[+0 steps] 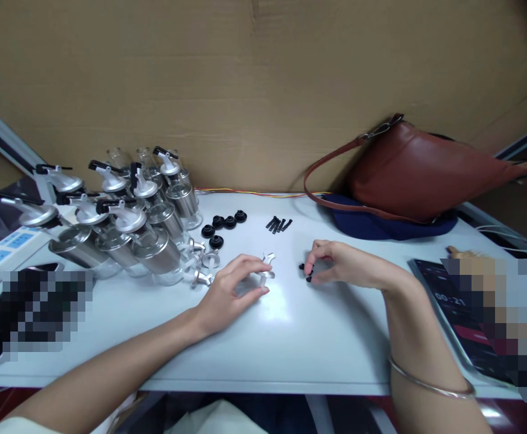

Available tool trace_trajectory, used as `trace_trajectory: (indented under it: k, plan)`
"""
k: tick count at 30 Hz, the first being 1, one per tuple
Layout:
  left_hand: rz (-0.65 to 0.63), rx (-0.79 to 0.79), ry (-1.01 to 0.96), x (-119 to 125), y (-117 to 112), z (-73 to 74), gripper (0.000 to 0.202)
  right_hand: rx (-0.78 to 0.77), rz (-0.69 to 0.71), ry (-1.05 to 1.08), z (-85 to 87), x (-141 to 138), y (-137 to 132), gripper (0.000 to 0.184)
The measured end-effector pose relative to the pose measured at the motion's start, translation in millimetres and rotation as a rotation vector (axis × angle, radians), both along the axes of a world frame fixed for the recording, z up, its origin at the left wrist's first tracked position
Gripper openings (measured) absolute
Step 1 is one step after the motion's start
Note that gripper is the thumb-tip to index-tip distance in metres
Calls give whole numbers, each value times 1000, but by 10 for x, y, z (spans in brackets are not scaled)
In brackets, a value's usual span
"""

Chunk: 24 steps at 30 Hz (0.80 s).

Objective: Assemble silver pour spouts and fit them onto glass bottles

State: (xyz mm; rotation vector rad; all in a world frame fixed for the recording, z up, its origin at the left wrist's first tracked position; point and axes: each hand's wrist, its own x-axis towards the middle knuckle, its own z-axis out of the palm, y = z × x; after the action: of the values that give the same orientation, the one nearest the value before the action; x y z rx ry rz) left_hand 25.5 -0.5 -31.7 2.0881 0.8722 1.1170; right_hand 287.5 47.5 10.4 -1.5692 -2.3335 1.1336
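My left hand (pixel 236 289) holds a silver pourer cap (pixel 268 275) with a forked top between thumb and fingers, low over the white table. My right hand (pixel 342 262) is closed at the fingertips on a small black part (pixel 309 278), close to the tabletop; the fingers partly hide it. Behind my left hand lie several more silver pourer caps (pixel 210 259). Farther back are several round black stoppers (pixel 230 222) and a small group of black levers (pixel 280 225).
Glass bottles with steel sleeves (pixel 157 250) crowd the left side, several topped with silver pourers. A white power strip (pixel 12 253) and a phone (pixel 23 307) lie at far left. On the right are a brown bag (pixel 408 175), a navy cloth item (pixel 358 226) and a tablet-like screen (pixel 448 301).
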Motion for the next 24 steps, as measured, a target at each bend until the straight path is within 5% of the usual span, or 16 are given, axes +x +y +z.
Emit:
trace_trajectory:
  k: [6,10,14,24]
  plan:
    - [-2,1,-12,0,0,4,26,24,1,18,20,-6,-4,10]
    - [-9,-1,3,-4,-5,-3,26,76,-93,267,94,-68,-44,21]
    - [-27,16,19,-6,1,-20,26,-33,-137,513,184,-171,-114,28]
    - [45,-165,-18,-16,-20,-94,28,4,-189,638,140,-457,-137,24]
